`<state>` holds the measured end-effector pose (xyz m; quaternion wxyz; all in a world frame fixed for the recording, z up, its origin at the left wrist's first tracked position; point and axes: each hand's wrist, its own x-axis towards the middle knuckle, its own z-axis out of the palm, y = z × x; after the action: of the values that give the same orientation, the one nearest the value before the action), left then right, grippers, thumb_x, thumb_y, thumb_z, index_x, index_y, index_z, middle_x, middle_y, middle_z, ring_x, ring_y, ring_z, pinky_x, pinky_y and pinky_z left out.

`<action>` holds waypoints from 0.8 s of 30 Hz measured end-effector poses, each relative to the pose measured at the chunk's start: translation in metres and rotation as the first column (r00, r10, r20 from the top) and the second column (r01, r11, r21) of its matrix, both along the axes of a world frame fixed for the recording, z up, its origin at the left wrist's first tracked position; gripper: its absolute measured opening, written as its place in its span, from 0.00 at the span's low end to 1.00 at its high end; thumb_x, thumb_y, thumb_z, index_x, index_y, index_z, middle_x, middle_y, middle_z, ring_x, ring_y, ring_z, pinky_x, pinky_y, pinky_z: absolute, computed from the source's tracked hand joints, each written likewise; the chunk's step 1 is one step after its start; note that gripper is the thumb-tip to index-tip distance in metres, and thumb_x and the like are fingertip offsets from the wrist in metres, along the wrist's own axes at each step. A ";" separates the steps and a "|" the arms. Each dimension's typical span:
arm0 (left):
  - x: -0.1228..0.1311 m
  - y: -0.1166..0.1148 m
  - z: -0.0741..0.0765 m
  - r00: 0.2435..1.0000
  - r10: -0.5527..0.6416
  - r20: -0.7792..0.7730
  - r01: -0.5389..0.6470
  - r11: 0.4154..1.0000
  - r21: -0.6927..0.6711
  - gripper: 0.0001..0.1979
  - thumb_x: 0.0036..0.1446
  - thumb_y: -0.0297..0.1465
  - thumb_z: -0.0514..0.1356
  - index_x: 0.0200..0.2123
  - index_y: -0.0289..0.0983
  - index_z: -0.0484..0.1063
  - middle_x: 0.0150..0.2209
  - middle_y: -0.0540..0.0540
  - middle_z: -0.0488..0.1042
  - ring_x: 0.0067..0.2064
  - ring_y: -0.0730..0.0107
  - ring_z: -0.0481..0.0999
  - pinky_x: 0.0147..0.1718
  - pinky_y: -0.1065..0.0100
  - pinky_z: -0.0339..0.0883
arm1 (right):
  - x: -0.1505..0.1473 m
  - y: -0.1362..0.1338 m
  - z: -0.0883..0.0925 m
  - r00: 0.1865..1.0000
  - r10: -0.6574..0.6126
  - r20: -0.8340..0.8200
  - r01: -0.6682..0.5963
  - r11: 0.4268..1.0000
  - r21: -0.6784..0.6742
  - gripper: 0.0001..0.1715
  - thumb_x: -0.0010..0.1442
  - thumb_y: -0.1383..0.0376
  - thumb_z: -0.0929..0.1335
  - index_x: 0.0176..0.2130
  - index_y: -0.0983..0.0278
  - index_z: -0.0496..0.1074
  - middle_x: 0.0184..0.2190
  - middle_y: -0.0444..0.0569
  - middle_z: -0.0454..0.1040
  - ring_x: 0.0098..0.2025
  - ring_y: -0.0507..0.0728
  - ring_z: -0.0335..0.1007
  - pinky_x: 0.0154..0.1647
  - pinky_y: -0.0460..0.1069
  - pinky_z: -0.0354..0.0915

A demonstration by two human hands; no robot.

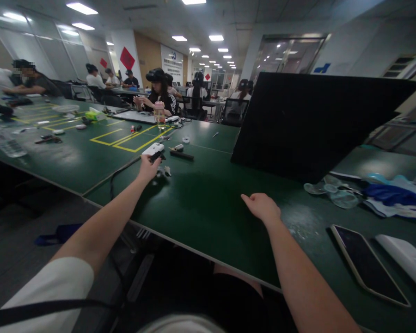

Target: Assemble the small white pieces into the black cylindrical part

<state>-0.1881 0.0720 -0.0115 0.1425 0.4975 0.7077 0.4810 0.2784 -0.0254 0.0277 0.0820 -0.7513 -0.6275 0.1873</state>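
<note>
My left hand reaches far out over the green table, its fingers closed round a small dark object beside a white device with a black cable running back from it. Small keys or metal bits lie just right of that hand. My right hand rests on the table nearer to me, fingers curled into a loose fist with nothing visible in it. A dark bar-shaped tool lies beyond the left hand.
A large black panel leans up at the right. Blue and white gloves and clear plastic pieces lie under it. A phone and a white case lie near right. Several people sit at the far tables; a bottle stands there.
</note>
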 end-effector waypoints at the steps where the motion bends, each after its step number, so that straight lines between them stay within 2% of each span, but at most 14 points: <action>1: 0.006 0.003 0.001 0.999 -0.041 -0.015 0.041 0.999 -0.017 0.25 0.63 0.42 0.58 0.56 0.35 0.56 0.47 0.39 0.76 0.44 0.64 0.77 0.47 0.63 0.70 | 0.000 0.000 0.000 1.000 -0.001 -0.008 0.001 1.000 -0.002 0.27 0.63 0.43 0.63 0.31 0.61 0.75 0.30 0.52 0.77 0.31 0.60 0.75 0.30 0.54 0.68; 6: 0.047 0.011 0.007 0.955 -0.262 -0.142 0.241 0.958 -0.153 0.26 0.63 0.47 0.57 0.56 0.38 0.59 0.49 0.37 0.77 0.45 0.59 0.79 0.47 0.60 0.70 | 0.001 0.001 -0.003 0.998 -0.007 -0.059 0.008 1.000 0.019 0.28 0.63 0.42 0.64 0.31 0.61 0.75 0.30 0.52 0.77 0.30 0.60 0.74 0.30 0.53 0.67; 8: 0.072 0.009 0.010 0.911 -0.349 -0.221 0.309 0.931 -0.195 0.26 0.62 0.48 0.58 0.56 0.38 0.60 0.49 0.36 0.77 0.47 0.56 0.79 0.49 0.58 0.70 | 0.001 0.000 -0.001 0.994 -0.037 -0.104 0.042 0.998 0.044 0.31 0.64 0.40 0.61 0.30 0.61 0.74 0.29 0.53 0.77 0.29 0.59 0.73 0.29 0.53 0.66; 10: 0.104 0.000 0.012 0.836 -0.458 -0.302 0.400 0.886 -0.235 0.27 0.61 0.48 0.58 0.56 0.38 0.60 0.48 0.35 0.77 0.48 0.53 0.79 0.49 0.57 0.70 | 0.002 -0.002 0.002 0.981 -0.100 -0.167 0.120 0.987 0.111 0.35 0.66 0.40 0.57 0.28 0.62 0.73 0.28 0.54 0.76 0.27 0.59 0.71 0.28 0.53 0.64; 13: 0.166 -0.025 0.013 0.688 -0.630 -0.360 0.566 0.777 -0.277 0.27 0.61 0.49 0.58 0.56 0.38 0.60 0.47 0.35 0.78 0.47 0.51 0.80 0.46 0.56 0.71 | 0.006 -0.006 0.009 0.945 -0.176 -0.275 0.249 0.934 0.257 0.39 0.67 0.39 0.54 0.28 0.62 0.73 0.27 0.54 0.76 0.27 0.58 0.70 0.29 0.52 0.62; 16: 0.228 -0.058 0.013 0.530 -0.776 -0.342 0.735 0.622 -0.271 0.27 0.62 0.49 0.58 0.57 0.40 0.60 0.47 0.36 0.78 0.45 0.53 0.81 0.45 0.57 0.72 | 0.012 -0.008 0.013 0.908 -0.230 -0.350 0.358 0.862 0.360 0.42 0.67 0.37 0.51 0.29 0.63 0.74 0.27 0.55 0.76 0.28 0.59 0.70 0.32 0.53 0.62; 18: 0.259 -0.077 0.012 0.437 -0.833 -0.339 0.807 0.529 -0.261 0.28 0.59 0.50 0.61 0.55 0.40 0.62 0.47 0.36 0.78 0.45 0.52 0.80 0.44 0.57 0.72 | 0.015 -0.008 0.014 0.882 -0.259 -0.393 0.418 0.816 0.400 0.45 0.66 0.35 0.50 0.28 0.63 0.74 0.27 0.55 0.76 0.30 0.60 0.71 0.33 0.54 0.61; 21: 0.280 -0.092 0.013 0.397 -0.860 -0.320 0.838 0.482 -0.256 0.28 0.56 0.50 0.64 0.52 0.40 0.66 0.46 0.36 0.78 0.46 0.50 0.79 0.45 0.55 0.72 | 0.015 -0.009 0.014 0.855 -0.244 -0.459 0.444 0.801 0.402 0.48 0.63 0.32 0.48 0.30 0.63 0.75 0.27 0.55 0.76 0.30 0.61 0.71 0.34 0.54 0.61; 24: 0.278 -0.091 0.014 0.406 -0.877 -0.258 0.866 0.459 -0.197 0.27 0.55 0.48 0.65 0.52 0.40 0.66 0.47 0.37 0.77 0.47 0.52 0.79 0.47 0.55 0.72 | 0.010 -0.010 0.013 0.858 -0.204 -0.472 0.414 0.818 0.398 0.48 0.63 0.32 0.49 0.32 0.63 0.75 0.28 0.54 0.76 0.31 0.60 0.71 0.33 0.53 0.61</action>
<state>0.0900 -0.0195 0.0027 0.2614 0.8615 0.3656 0.2362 0.2887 -0.0353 0.0402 0.4272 -0.7435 -0.4890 0.1597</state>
